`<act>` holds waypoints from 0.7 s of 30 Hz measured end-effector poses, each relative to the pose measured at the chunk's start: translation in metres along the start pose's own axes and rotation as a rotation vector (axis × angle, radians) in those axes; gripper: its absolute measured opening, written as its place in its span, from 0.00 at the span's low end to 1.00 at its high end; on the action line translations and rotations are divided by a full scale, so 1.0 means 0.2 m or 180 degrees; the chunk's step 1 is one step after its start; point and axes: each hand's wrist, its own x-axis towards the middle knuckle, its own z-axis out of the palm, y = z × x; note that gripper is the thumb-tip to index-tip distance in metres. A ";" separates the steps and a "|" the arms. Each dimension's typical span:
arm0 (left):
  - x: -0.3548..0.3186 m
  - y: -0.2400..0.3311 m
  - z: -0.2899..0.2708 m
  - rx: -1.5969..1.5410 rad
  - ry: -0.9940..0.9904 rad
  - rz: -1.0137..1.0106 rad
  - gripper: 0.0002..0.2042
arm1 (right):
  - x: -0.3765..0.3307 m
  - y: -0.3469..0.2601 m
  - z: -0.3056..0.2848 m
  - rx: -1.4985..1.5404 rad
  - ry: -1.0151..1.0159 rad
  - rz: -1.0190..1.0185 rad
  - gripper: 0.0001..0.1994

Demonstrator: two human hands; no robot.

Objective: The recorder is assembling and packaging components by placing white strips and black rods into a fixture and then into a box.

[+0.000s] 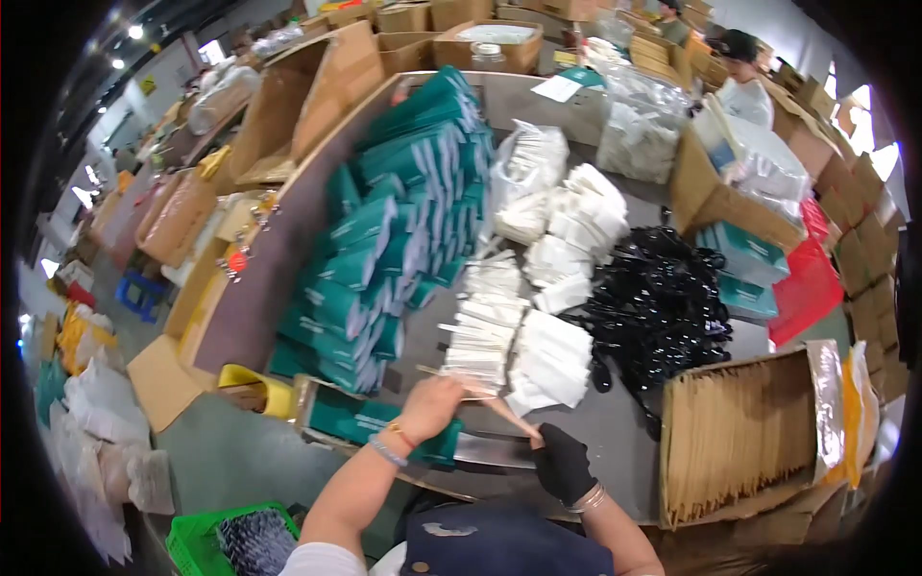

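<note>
Thin tan strip (507,413) — kind unclear — stretched between both hands, at the near edge of the white packet pile (557,264). Left hand (429,411), bare, fingers curled in and pinching the strip's upper end, fingertips partly hidden. Right hand (564,464), black glove, mostly closed on the lower end, nearer the wearer than the pile.

Grey table (610,427) runs under the pile, with raised sides. Left of the pile: teal packets (408,211), heaped in overlapping rows. Right of it: glossy black heap (667,288), touching or nearly so. Near right of it: open carton of brown sheets (740,432), tightly lined up on edge. Beyond the pile: stuffed clear bag (643,125).

Room is crowded — workshop or warehouse look. Far right of the pile: co-worker (744,101) in a dark cap, red plastic sheet (807,278) hanging nearer. Far left: blue stool (139,295) on grey-green floor (226,470), large cartons. Near left: green basket (182,540) holding something dark and fluffy.
</note>
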 end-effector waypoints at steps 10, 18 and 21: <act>0.23 0.29 -0.10 -0.0751 0.0068 0.0376 0.05 | -0.13 0.59 -0.13 0.0859 0.2149 0.1206 0.03; 0.50 0.43 0.17 -0.0046 0.0455 0.1074 0.15 | 0.13 0.60 -0.07 -0.0097 0.1823 0.1037 0.15; 0.49 0.41 0.21 -0.0171 0.0365 0.0921 0.19 | 0.24 0.57 -0.03 -0.0286 0.1967 0.0818 0.20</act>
